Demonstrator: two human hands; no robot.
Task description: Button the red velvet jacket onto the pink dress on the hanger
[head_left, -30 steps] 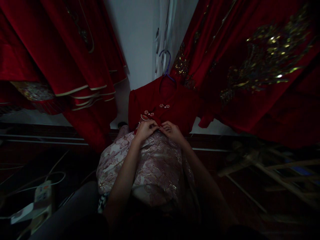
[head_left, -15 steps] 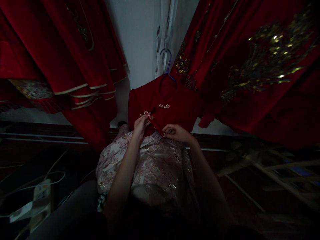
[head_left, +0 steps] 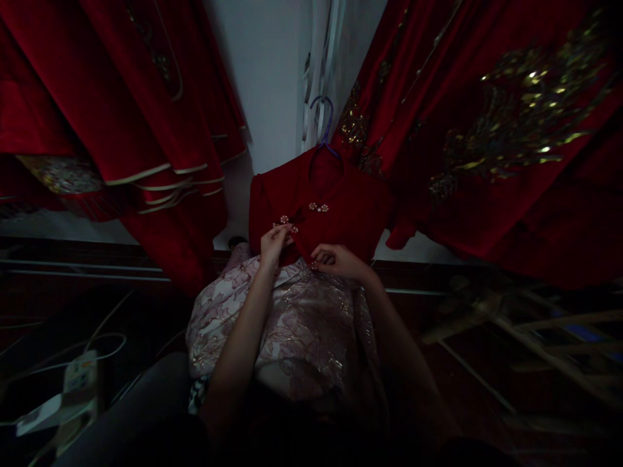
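A short red jacket [head_left: 355, 201] hangs in front of me on a purple hanger [head_left: 327, 133]. Flower-shaped beaded fasteners sit on its front; the upper one [head_left: 318, 207] lies below the neckline. My left hand [head_left: 275, 245] pinches the jacket's front edge beside another beaded fastener [head_left: 287, 222]. Lower down, my right hand [head_left: 337, 261] has its fingers curled on the same front edge, by a third fastener [head_left: 314, 265]. Over my lap spreads a pale pink patterned brocade cloth [head_left: 306, 318], under the jacket's hem.
Red garments with cream-edged hems [head_left: 160, 149] hang at left. A red garment with gold sequins [head_left: 525, 110] hangs at right. A power strip [head_left: 80, 389] with cables lies lower left, and a wooden frame [head_left: 511, 324] stands lower right. The room is dim.
My right hand has shifted slightly left, bringing the jacket's lower front edge and its fastener with it. My left hand stays nearly in place.
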